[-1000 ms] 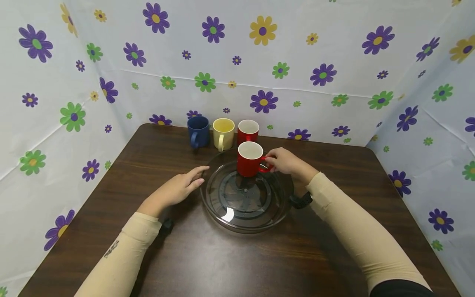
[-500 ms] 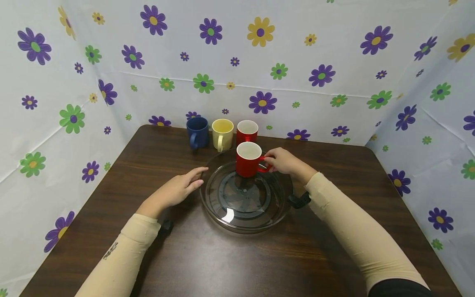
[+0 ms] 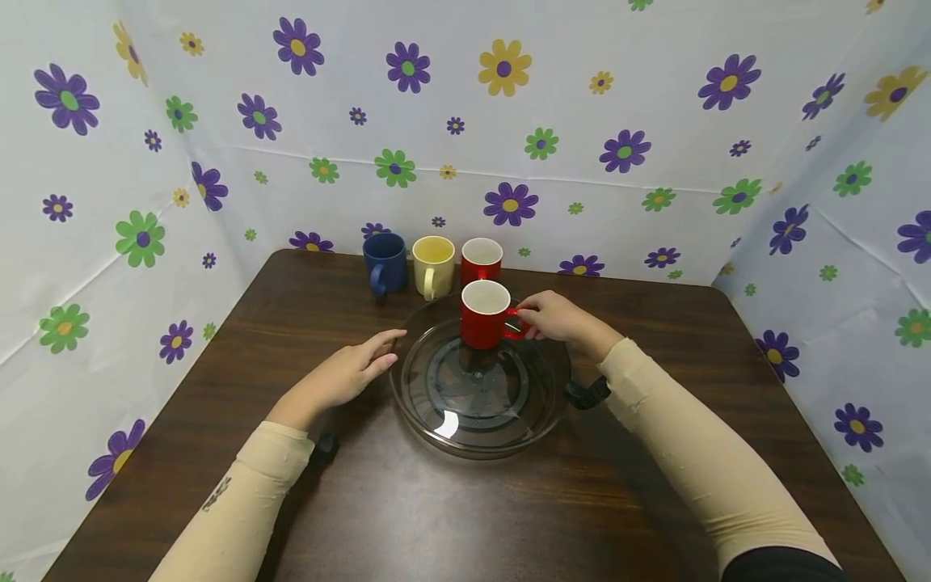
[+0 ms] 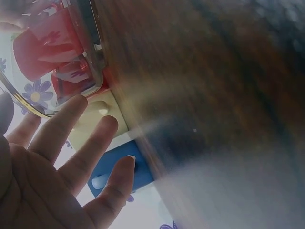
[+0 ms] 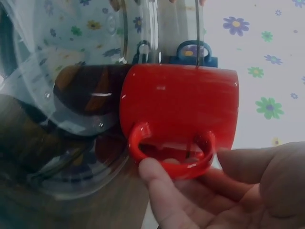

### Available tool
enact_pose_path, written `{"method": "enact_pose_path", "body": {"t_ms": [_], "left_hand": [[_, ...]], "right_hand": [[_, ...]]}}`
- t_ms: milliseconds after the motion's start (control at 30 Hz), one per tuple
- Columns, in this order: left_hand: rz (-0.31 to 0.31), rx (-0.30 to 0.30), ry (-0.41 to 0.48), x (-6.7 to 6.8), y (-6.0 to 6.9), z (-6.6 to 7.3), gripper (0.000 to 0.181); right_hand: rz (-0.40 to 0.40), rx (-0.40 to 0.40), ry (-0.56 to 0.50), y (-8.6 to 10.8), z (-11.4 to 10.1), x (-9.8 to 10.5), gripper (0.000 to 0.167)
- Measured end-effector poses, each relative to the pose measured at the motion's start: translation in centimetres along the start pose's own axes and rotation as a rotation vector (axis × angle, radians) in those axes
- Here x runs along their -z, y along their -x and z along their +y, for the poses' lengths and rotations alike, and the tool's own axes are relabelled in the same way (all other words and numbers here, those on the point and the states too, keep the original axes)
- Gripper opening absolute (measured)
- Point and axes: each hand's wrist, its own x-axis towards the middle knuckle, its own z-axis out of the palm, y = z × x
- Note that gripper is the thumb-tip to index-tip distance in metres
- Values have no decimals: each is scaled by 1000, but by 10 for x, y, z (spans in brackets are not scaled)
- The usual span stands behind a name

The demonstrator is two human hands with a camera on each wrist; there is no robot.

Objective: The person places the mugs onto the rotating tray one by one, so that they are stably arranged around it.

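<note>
A red mug (image 3: 483,317) with a white inside is upright over the far part of a round, see-through smoky glass turntable (image 3: 476,420). My right hand (image 3: 556,315) grips its handle from the right side. The right wrist view has the thumb and fingers around the handle of the red mug (image 5: 181,102); its base seems to rest on the glass. My left hand (image 3: 352,368) is at the turntable's left rim, fingers fairly straight and spread, holding nothing. Whether a fingertip touches the rim, I cannot tell.
Behind the turntable stand a blue mug (image 3: 385,263), a yellow mug (image 3: 433,267) and a second red mug (image 3: 482,257), partly hidden by the gripped one. Dark wood table (image 3: 524,517) lies beneath. Flowered white sheets (image 3: 327,105) enclose the back and sides.
The head view has shifted slightly. Both hands, the gripped red mug and the turntable otherwise keep their places.
</note>
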Motion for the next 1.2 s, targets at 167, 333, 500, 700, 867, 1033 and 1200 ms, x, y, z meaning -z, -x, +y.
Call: {"method": "enact_pose_path", "body": {"t_ms": [167, 333, 500, 700, 867, 1033, 1200], "left_hand": [[2, -5, -5, 0, -1, 0, 50], [-1, 6, 7, 0, 0, -2, 51], [-3, 10, 26, 0, 1, -1, 51], [-3, 12, 14, 0, 2, 0, 51], [-9, 19, 9, 0, 3, -1, 51], [-14, 22, 14, 0, 3, -1, 51], [-10, 15, 18, -1, 3, -1, 51]], "right_hand": [[-3, -5, -10, 3, 3, 3, 37], [-1, -16, -22, 4, 2, 8, 41], [14, -23, -57, 5, -1, 18, 43], [35, -15, -49, 1, -6, 29, 41], [27, -10, -46, -10, -11, 34, 42], [20, 17, -6, -27, -14, 38, 41], [-5, 41, -5, -46, -13, 37, 38]]}}
